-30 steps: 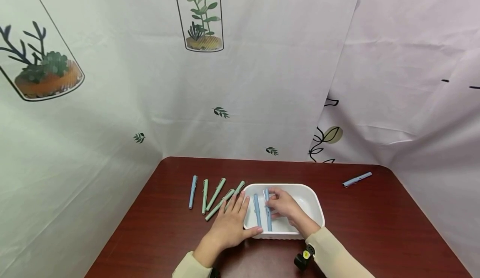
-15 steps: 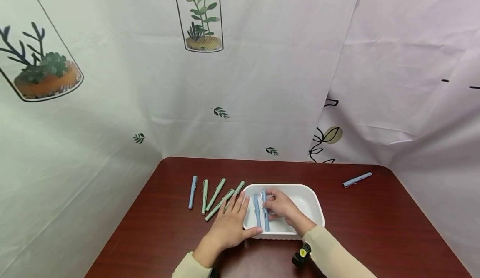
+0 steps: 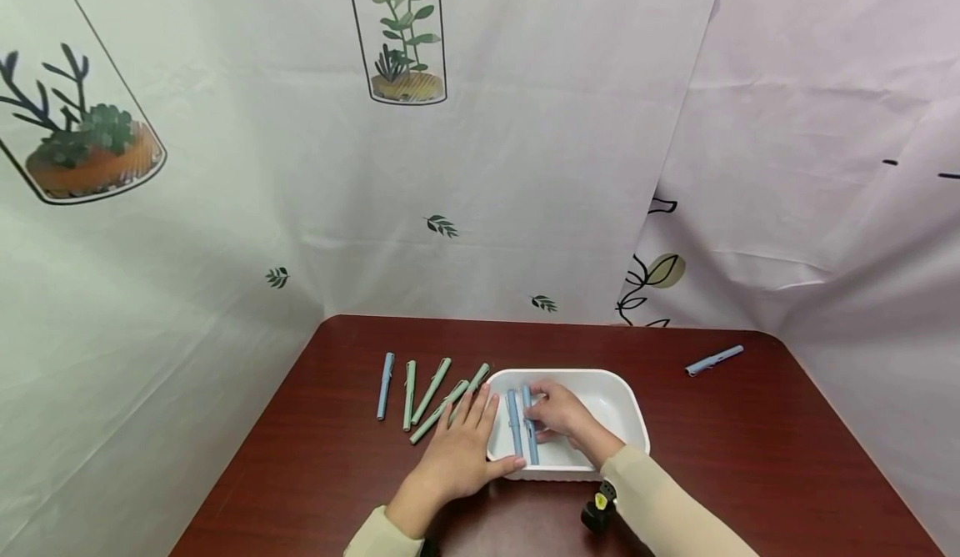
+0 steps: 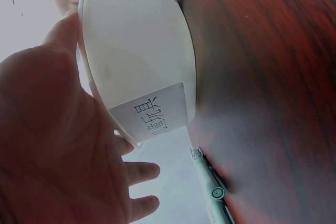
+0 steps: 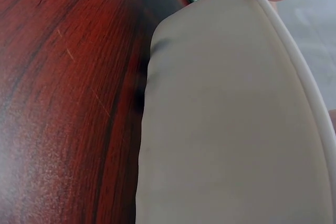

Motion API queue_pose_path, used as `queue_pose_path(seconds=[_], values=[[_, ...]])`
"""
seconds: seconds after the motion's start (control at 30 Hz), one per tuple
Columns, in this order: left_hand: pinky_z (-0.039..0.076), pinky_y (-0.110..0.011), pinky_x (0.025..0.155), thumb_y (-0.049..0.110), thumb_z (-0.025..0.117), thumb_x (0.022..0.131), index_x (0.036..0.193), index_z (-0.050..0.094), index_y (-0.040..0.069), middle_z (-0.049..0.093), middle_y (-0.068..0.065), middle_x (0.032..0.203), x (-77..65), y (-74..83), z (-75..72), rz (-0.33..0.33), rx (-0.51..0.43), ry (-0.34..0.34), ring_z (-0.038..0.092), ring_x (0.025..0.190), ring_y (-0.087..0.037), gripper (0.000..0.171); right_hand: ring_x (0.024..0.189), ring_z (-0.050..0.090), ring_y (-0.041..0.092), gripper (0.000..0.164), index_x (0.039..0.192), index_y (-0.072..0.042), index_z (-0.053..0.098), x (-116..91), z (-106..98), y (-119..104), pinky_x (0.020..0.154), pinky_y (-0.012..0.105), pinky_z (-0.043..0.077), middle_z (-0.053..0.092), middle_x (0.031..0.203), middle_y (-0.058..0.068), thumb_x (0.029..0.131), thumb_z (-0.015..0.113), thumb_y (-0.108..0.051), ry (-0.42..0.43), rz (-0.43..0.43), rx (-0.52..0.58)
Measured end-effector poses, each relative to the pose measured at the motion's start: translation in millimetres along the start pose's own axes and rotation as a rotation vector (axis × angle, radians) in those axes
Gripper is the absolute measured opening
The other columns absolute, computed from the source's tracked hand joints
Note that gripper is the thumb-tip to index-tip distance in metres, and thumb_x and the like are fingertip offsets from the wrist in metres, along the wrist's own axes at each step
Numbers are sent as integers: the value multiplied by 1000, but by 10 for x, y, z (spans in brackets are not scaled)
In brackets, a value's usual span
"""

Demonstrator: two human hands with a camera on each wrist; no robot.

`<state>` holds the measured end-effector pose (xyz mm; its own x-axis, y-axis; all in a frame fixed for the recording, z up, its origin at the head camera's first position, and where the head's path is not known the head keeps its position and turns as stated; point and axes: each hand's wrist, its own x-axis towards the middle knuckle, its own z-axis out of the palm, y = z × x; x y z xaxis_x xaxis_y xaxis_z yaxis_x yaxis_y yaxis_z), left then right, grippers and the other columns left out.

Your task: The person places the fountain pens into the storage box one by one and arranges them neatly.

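A white plastic box [image 3: 570,474] stands on the table with two light blue pens inside, lying side by side at its left end. My right hand [image 3: 564,415] reaches into the box and pinches the right one of these, a blue pen [image 3: 533,449]. The other blue pen [image 3: 514,424] lies just left of it, nearly parallel. My left hand [image 3: 459,455] rests against the box's left edge, fingers straight and spread, thumb over the near rim. In the left wrist view, a label with printed characters [image 4: 152,114] shows on the box's wall. The right wrist view shows mostly the box's outer wall [image 5: 231,108].
Several green pens [image 3: 431,390] lie left of the box, some partly behind my left fingers. Beyond them on the left is a blue pen [image 3: 386,386]. Another blue pen [image 3: 714,360] lies at the back right of the dark red table [image 3: 750,457]. Patterned cloth [image 3: 525,190] hangs behind.
My right hand has shifted the pinched blue pen slightly left, closer to the other pen in the box. The left hand has stayed in place.
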<state>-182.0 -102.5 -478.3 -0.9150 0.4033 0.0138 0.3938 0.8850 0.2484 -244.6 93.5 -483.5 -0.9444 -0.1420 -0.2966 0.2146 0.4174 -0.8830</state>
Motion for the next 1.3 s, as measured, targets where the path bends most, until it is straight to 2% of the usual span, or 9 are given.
queue_pose_path(seconds=[0.17, 0.47, 0.83, 1.1, 1.3], values=[[19, -62, 120, 75, 51, 90, 161, 28, 8, 16, -11, 169, -5, 1, 0, 1, 1, 3, 22, 153, -39, 100, 72, 64, 19, 44, 134, 9, 54, 9, 32, -6, 60, 31, 60, 61, 89, 14, 92, 65, 2, 22, -4, -54], [18, -61, 120, 75, 51, 91, 161, 26, 9, 15, -10, 170, -6, 12, -10, -1, -8, -5, 20, 153, -38, 100, 59, 60, 13, 36, 124, 6, 61, 23, 91, 17, 52, 25, 53, 59, 76, 9, 90, 70, -3, 84, -43, -242], [19, -62, 120, 75, 51, 90, 160, 28, 8, 16, -11, 169, -13, 8, -3, 3, -4, 13, 22, 152, -39, 100, 53, 58, 13, 31, 122, 3, 60, -6, 34, 2, 49, 26, 55, 60, 69, 9, 94, 69, -8, 56, 31, -195], [20, -63, 119, 74, 54, 90, 159, 31, 7, 20, -13, 168, -9, 4, 14, 7, -7, 41, 25, 151, -40, 100, 57, 60, 16, 32, 123, 2, 62, -95, -77, -58, 51, 26, 52, 62, 73, 9, 94, 68, -9, 74, -10, -232], [20, -63, 119, 74, 54, 89, 159, 31, 6, 20, -12, 168, -5, 7, 19, 2, -10, 38, 25, 151, -40, 100, 65, 64, 20, 35, 124, 4, 61, -157, -202, -92, 56, 31, 58, 63, 85, 12, 92, 68, -7, 85, -30, -177]])
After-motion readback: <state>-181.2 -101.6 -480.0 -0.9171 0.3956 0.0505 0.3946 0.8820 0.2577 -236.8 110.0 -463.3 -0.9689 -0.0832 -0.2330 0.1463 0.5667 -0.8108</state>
